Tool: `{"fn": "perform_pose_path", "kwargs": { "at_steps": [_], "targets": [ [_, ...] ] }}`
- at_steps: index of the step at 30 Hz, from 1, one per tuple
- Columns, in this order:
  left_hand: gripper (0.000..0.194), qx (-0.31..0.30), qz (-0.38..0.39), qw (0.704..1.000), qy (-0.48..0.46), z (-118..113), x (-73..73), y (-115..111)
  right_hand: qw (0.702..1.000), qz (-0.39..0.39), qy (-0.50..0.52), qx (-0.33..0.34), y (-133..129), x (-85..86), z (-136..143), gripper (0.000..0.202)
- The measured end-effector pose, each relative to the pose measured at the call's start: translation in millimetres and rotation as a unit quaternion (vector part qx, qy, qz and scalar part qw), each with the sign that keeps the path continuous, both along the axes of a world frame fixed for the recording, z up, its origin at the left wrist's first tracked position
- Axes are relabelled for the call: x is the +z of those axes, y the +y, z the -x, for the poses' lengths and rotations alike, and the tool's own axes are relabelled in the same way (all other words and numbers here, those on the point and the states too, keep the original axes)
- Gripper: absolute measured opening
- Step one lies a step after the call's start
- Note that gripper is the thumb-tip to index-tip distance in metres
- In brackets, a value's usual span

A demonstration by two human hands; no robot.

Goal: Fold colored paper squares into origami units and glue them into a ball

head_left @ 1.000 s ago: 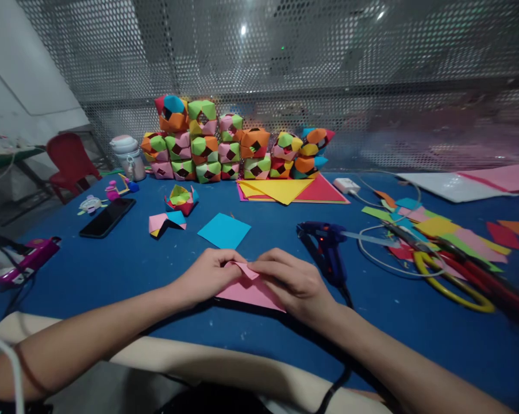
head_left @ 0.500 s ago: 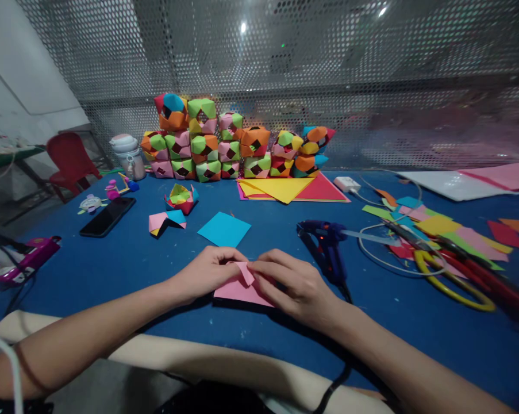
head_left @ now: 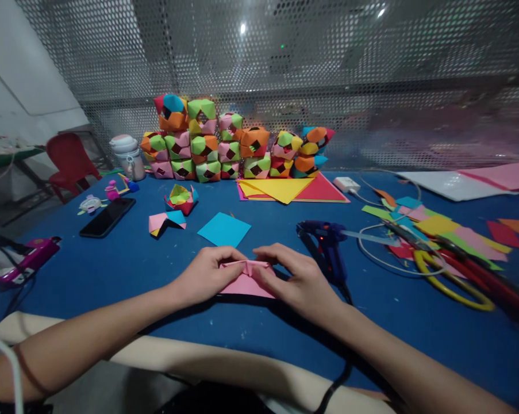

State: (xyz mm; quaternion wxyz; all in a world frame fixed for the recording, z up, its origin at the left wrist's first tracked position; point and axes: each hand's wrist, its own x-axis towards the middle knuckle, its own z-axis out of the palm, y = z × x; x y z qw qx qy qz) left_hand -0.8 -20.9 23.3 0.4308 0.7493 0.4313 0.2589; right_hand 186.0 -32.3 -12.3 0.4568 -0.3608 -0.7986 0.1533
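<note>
A piece of pink paper (head_left: 247, 286) lies near the table's front edge with its far edge folded over. My left hand (head_left: 210, 270) grips its left side, the thumb pressing on the fold. My right hand (head_left: 291, 273) grips the right side, thumb also on the fold and close to the left thumb. Fingers hide parts of the far edge. Just beyond my hands lies a flat blue paper square (head_left: 225, 229). A dark blue glue gun (head_left: 330, 244) rests to the right of my right hand, with a small orange light on it.
Stacked folded-paper blocks (head_left: 205, 148) line the back, beside yellow and red sheets (head_left: 285, 190). Paper scraps (head_left: 449, 227), yellow-handled scissors (head_left: 453, 287) and a white cable (head_left: 371, 256) lie at right. A phone (head_left: 108, 217) and a purple power strip (head_left: 30, 261) sit at left.
The small flap that stood up at the paper's middle is now folded down along the far edge. My right thumb has moved onto this fold, and my right fingers have shifted behind it.
</note>
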Motion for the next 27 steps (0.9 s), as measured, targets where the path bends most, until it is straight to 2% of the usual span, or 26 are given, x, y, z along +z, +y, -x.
{"fn": "perform_pose_path", "kwargs": {
  "at_steps": [4,12,19,27],
  "targets": [
    [0.023,0.015,0.002,1.000,0.002,-1,-0.5,-1,0.998,0.058,0.000,-0.005,1,2.1,0,0.010],
    [0.028,0.027,0.018,0.999,-0.006,-3,-7.5,3,0.997,0.078,0.003,0.027,4,0.2,4,0.013],
    [0.029,0.040,0.027,0.999,-0.003,-2,-5.7,5,0.985,0.168,0.035,0.008,4,5.0,2,0.016],
    [0.036,0.055,0.057,0.997,0.019,-4,-9.8,6,0.977,0.205,0.058,0.023,6,5.3,4,0.017]
  ]
}}
